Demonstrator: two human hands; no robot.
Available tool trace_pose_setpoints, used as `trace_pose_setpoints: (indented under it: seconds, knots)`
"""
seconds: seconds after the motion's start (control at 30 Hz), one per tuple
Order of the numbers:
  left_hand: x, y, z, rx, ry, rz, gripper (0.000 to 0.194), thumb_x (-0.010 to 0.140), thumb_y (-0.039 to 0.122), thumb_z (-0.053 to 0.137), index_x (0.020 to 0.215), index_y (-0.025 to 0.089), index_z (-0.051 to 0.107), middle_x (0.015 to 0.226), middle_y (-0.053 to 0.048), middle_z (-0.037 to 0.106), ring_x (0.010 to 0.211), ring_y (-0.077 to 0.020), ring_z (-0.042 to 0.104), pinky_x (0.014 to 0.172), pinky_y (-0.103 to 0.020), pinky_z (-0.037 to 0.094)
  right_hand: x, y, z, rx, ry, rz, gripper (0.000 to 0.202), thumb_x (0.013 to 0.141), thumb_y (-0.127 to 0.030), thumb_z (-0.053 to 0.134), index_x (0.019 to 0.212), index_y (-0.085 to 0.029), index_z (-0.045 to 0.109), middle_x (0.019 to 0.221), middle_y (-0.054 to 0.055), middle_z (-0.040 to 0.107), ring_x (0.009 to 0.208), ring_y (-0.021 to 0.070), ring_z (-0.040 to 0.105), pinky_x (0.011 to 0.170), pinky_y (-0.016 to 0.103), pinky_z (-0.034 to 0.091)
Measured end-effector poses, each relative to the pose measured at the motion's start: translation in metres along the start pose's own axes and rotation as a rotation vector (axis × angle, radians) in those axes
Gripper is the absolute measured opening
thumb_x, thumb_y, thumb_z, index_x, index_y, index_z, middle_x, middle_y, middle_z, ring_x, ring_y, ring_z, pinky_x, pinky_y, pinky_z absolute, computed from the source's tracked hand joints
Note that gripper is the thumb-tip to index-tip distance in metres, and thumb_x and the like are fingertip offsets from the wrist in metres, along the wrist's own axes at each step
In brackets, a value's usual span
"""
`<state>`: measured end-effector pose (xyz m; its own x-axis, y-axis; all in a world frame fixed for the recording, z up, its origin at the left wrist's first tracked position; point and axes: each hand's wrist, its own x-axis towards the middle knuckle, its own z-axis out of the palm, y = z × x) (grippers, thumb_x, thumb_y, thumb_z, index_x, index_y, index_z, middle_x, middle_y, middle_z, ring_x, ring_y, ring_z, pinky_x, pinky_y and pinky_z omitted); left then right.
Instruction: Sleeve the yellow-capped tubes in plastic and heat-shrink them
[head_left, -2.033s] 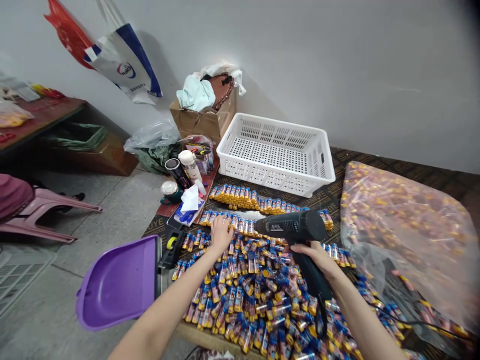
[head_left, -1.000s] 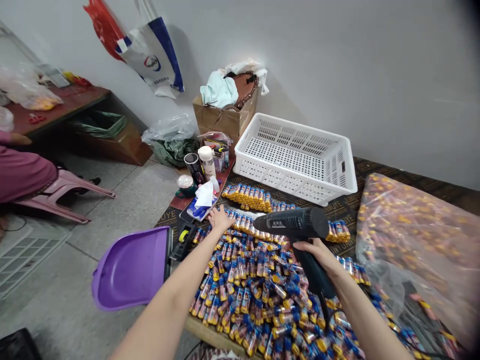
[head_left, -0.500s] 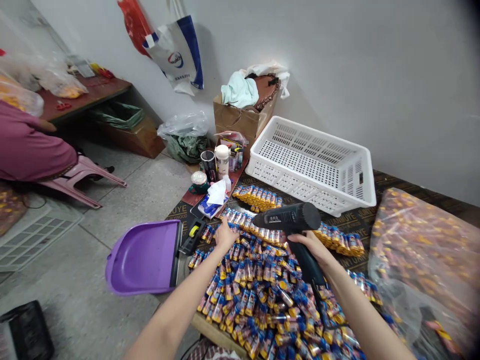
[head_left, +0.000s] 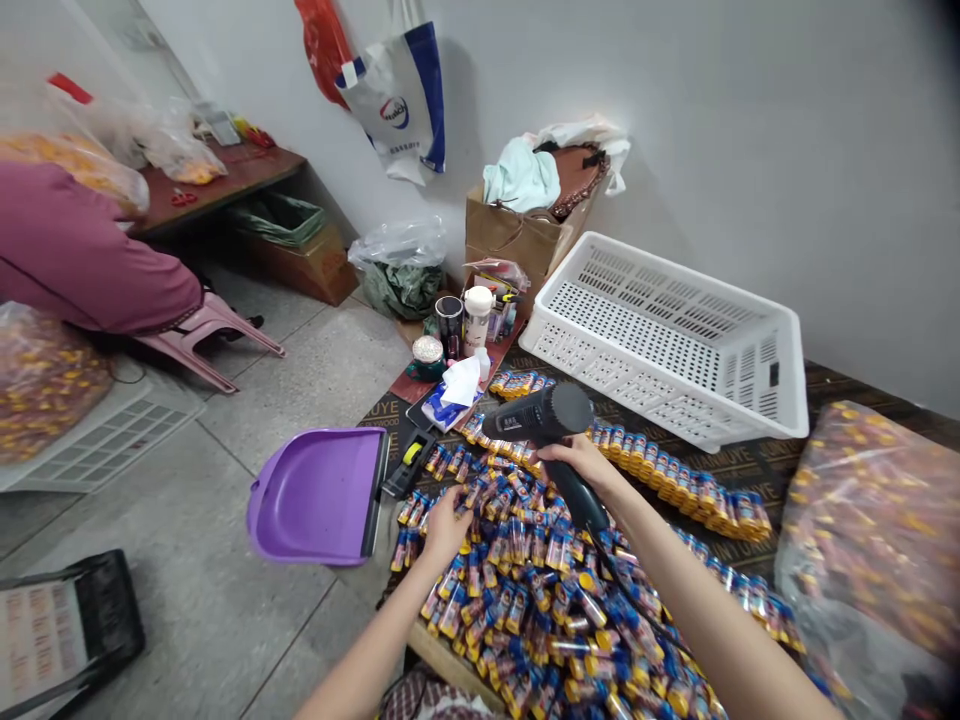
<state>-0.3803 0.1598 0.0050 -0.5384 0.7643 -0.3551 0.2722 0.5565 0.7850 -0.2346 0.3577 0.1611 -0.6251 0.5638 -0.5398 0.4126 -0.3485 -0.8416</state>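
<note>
Right hand (head_left: 581, 462) closed around the handle of a black pistol-shaped heat gun (head_left: 541, 420); barrel's long axis near level, nozzle pointing left toward the purple plastic dustpan (head_left: 319, 495). Gun hovers over the heap of small blue-and-yellow wrapped tubes (head_left: 540, 590). Left hand (head_left: 444, 522) lies on the heap just right of the dustpan, fingers curled on tubes; grip unclear.

black heat gun (head_left: 541, 418); blue, yellow and red tubes (head_left: 525, 590) spread over a dark brown mat (head_left: 780, 465) with pale lettering; purple dustpan (head_left: 319, 495) near left; white perforated basket (head_left: 667, 335) far right; maroon sleeve (head_left: 82, 255) far left.
</note>
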Motion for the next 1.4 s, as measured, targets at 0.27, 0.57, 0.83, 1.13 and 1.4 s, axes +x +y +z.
trace_pose_setpoints:
  seconds: [0.27, 0.57, 0.83, 1.13, 1.4]
  knots:
    - [-0.017, -0.021, -0.020, -0.011, 0.045, 0.007, 0.022, 0.073, 0.024, 0.057, 0.094, 0.017, 0.063, 0.094, -0.006, 0.070, 0.086, -0.0180, 0.065, 0.082, -0.032, 0.051, -0.001, -0.005, 0.009, -0.023, -0.005, 0.014, 0.016, 0.063, -0.030, 0.064, 0.070, -0.015, 0.065, 0.047, 0.001, 0.062, 0.040, 0.0134, 0.053, 0.041, 0.023, 0.043]
    - [-0.019, -0.024, -0.027, -0.015, 0.009, -0.011, 0.022, 0.072, 0.026, 0.056, 0.090, 0.016, 0.063, 0.090, -0.007, 0.070, 0.081, -0.0181, 0.066, 0.078, -0.032, 0.052, -0.069, 0.017, -0.035, 0.053, 0.140, 0.021, 0.021, 0.061, -0.030, 0.068, 0.073, -0.013, 0.063, 0.069, 0.006, 0.069, 0.046, 0.0144, 0.058, 0.045, 0.025, 0.044]
    - [-0.025, -0.030, -0.023, -0.038, -0.045, 0.007, 0.024, 0.071, 0.030, 0.054, 0.088, 0.016, 0.062, 0.087, -0.008, 0.070, 0.078, -0.0195, 0.067, 0.077, -0.034, 0.053, -0.145, 0.058, -0.087, 0.117, 0.416, 0.126, 0.028, 0.062, -0.034, 0.068, 0.081, -0.014, 0.065, 0.072, 0.008, 0.070, 0.047, 0.0163, 0.059, 0.046, 0.027, 0.045]
    - [-0.031, -0.028, -0.015, -0.015, -0.094, 0.001, 0.022, 0.069, 0.026, 0.055, 0.087, 0.016, 0.062, 0.088, -0.008, 0.070, 0.076, -0.0179, 0.066, 0.074, -0.031, 0.053, -0.149, 0.075, -0.085, 0.123, 0.422, 0.159, 0.024, 0.064, -0.035, 0.068, 0.076, -0.015, 0.067, 0.068, 0.007, 0.070, 0.045, 0.0163, 0.058, 0.045, 0.027, 0.045]
    - [-0.033, -0.033, -0.020, -0.008, -0.092, 0.000, 0.022, 0.071, 0.026, 0.053, 0.088, 0.015, 0.063, 0.088, -0.007, 0.071, 0.077, -0.0170, 0.066, 0.074, -0.029, 0.052, -0.107, 0.048, -0.023, 0.172, 0.209, -0.027, 0.023, 0.062, -0.032, 0.067, 0.078, -0.016, 0.064, 0.067, 0.005, 0.068, 0.048, 0.0168, 0.058, 0.048, 0.029, 0.044]
